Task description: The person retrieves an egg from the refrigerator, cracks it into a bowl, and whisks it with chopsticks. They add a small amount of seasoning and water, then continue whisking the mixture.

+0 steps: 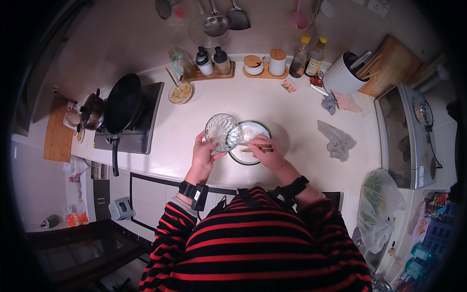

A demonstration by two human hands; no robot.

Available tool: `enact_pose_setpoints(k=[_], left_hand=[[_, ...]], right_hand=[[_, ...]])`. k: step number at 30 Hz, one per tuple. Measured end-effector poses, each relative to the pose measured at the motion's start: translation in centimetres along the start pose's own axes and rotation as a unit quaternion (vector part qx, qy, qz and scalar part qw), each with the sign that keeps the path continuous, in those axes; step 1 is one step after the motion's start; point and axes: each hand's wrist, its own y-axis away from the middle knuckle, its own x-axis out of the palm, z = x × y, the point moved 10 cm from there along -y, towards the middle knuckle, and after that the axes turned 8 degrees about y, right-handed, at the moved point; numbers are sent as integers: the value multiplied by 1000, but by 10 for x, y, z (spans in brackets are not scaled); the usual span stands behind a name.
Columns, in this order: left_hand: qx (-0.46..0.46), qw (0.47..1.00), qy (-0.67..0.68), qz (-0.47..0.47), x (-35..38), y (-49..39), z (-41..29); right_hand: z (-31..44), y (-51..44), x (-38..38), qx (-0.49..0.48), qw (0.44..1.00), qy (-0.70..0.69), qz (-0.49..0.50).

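My left hand [206, 153] grips a clear patterned glass bowl [222, 132] by its near side, tilted above the counter. To its right, partly behind it, a white plate with a green rim [250, 164] bears a whitish powder [251, 132] that looks like flour. My right hand [265, 150] is over this plate, its fingers closed on a thin utensil [265, 148], perhaps chopsticks; its tip lies near the powder. Whether the glass bowl holds anything is hard to tell. A small glass bowl of mixed food [180, 94] with a spoon stands further back on the left.
At left is a gas stove [156, 113] with a black wok [124, 104]. Seasoning jars [222, 61] and sauce bottles [314, 60] line the wall. A crumpled grey cloth [337, 140], a knife block [344, 76] and a toaster oven [399, 138] are on the right.
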Motion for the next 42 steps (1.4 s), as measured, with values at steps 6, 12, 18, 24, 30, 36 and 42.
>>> enact_pose_setpoints(k=[6, 12, 18, 24, 30, 36, 42], left_hand=[[-35, 997, 61, 21, -5, 3, 6], [-78, 987, 134, 38, -9, 6, 14], [-92, 981, 167, 39, -21, 3, 21], [-92, 972, 217, 3, -39, -2, 28], [-88, 971, 223, -23, -51, -1, 30], [-94, 961, 259, -10, -68, -11, 41], [-101, 959, 261, -43, -97, -33, 55]], right_hand=[[-11, 5, -29, 71, 995, -26, -58], [-2, -10, -52, 59, 991, 48, -111], [-14, 0, -25, 106, 992, 35, -56], [48, 19, 1, -7, 997, 67, 20], [42, 12, 11, -62, 990, 128, -22], [17, 10, -35, 37, 994, 30, -95], [10, -6, -13, 12, 994, 70, -85]])
